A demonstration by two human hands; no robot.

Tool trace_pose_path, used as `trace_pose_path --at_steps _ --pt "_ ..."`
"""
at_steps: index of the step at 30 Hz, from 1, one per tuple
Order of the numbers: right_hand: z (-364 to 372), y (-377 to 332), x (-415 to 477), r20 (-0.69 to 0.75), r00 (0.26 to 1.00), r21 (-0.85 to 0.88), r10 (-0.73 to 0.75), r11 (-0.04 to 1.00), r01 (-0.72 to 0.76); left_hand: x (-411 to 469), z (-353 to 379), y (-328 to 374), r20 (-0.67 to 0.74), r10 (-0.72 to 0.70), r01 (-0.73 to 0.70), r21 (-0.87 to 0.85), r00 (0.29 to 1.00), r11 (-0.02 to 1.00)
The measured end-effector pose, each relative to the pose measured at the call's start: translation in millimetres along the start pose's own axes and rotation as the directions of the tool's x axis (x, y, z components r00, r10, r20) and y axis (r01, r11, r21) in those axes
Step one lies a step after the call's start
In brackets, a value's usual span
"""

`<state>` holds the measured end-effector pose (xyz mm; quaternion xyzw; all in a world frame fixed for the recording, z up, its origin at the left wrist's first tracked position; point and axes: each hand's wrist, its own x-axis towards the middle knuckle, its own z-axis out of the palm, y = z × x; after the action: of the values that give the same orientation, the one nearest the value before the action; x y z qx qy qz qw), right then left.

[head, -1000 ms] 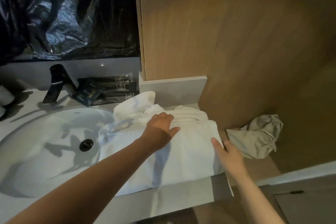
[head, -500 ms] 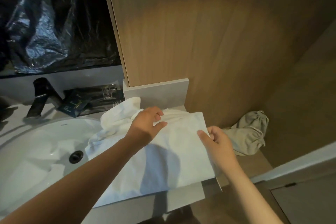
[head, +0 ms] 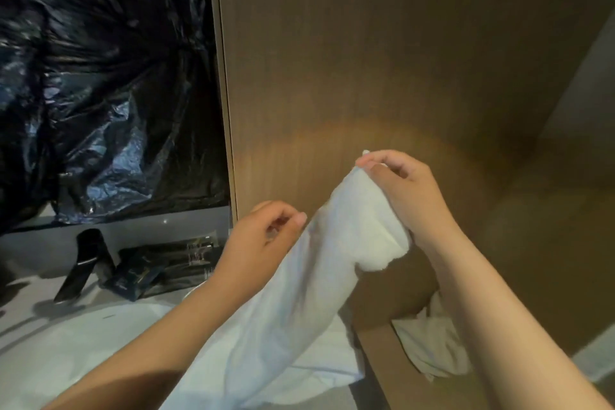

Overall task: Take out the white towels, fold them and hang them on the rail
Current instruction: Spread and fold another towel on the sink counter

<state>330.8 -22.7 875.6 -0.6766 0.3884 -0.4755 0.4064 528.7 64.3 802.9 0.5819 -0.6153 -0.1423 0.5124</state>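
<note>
A white towel (head: 316,276) hangs lifted in front of the wooden wall, its lower part trailing down onto the counter by the basin. My right hand (head: 402,190) pinches the towel's top corner at the higher end. My left hand (head: 266,236) grips the towel's upper edge lower down and to the left, fingers curled round the cloth. No rail shows in this view.
A beige cloth (head: 432,346) lies crumpled on the wooden ledge at the right. A black tap (head: 85,263) and dark packets (head: 159,270) stand behind the white basin (head: 50,353). Black plastic sheeting (head: 100,93) covers the mirror area. The wooden wall (head: 382,60) rises straight ahead.
Both hands were pressing flat on the towel lying on the counter; they have since gripped its edge and raised it up in front of the wall. The view has tilted upward.
</note>
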Motion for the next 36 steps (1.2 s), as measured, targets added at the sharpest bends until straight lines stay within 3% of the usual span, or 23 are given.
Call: trace_pose_path --at_steps 6,10,14,17,25,28,33,36 --pt "-7 -51 32 -0.114 0.98 -0.036 -0.16 0.987 0.157 32 -24 45 -0.073 0.144 -0.15 -0.083 0.987 0.985" --pt "-7 -64 43 -0.158 0.968 -0.068 -0.194 0.98 0.186 36 -30 57 -0.092 0.233 -0.243 -0.116 0.968 0.963" --pt "-12 -69 48 -0.194 0.954 -0.111 -0.226 0.972 0.208 44 -28 65 -0.061 0.307 -0.299 0.109 0.95 0.948" --pt "-16 -72 49 -0.205 0.949 -0.104 -0.238 0.97 0.221 56 -24 76 -0.105 0.364 -0.344 0.174 0.925 0.923" --pt "-24 -72 44 -0.153 0.957 -0.046 -0.248 0.969 0.244 80 -19 102 -0.23 0.401 -0.369 0.169 0.887 0.914" --pt "-32 -73 41 -0.103 0.963 -0.006 -0.25 0.968 0.251 93 -24 113 -0.264 0.363 -0.352 0.09 0.893 0.932" --pt "-58 -63 31 0.034 0.948 -0.224 -0.318 0.922 0.317 100 -22 123 -0.216 0.341 -0.339 0.045 0.915 0.94" --pt "-75 -50 23 0.08 0.967 -0.425 -0.241 0.869 0.252 102 -24 130 -0.196 0.346 -0.344 0.042 0.918 0.938"
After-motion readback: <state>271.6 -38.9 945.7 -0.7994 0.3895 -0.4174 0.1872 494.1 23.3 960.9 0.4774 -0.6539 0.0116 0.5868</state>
